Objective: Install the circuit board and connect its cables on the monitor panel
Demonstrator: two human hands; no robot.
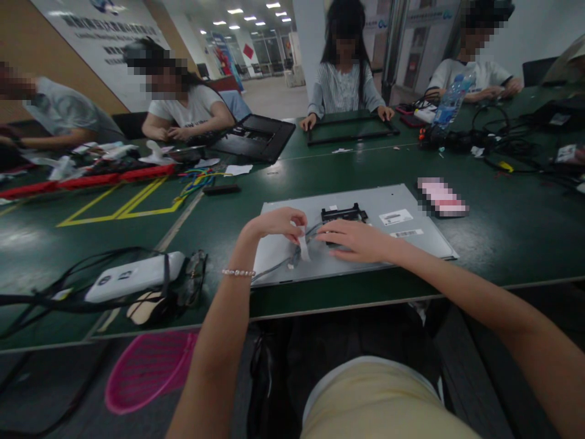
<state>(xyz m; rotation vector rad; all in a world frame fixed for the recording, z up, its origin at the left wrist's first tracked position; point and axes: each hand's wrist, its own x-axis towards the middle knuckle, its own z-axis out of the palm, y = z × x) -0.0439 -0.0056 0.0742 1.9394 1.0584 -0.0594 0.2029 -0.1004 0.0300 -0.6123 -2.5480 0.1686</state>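
A flat silver display panel (388,204) lies back side up on the green table in front of me. Pinched in the fingers of my left hand (284,222) is a strip of whitish tape (304,245), which hangs down over a grey cable (276,266). My right hand (354,239) rests with fingers stretched over the panel and the cable, partly covering a black bracket (342,213). Two white labels (395,217) are stuck to the panel right of the bracket. What lies under my right palm is hidden.
A pink phone (442,197) lies right of the panel. On the left are a white power bank (134,277), glasses (195,277) and black cables. Across the table (219,222), co-workers handle a black frame (354,137) and a laptop part (256,135). Below hangs a pink basket (150,369).
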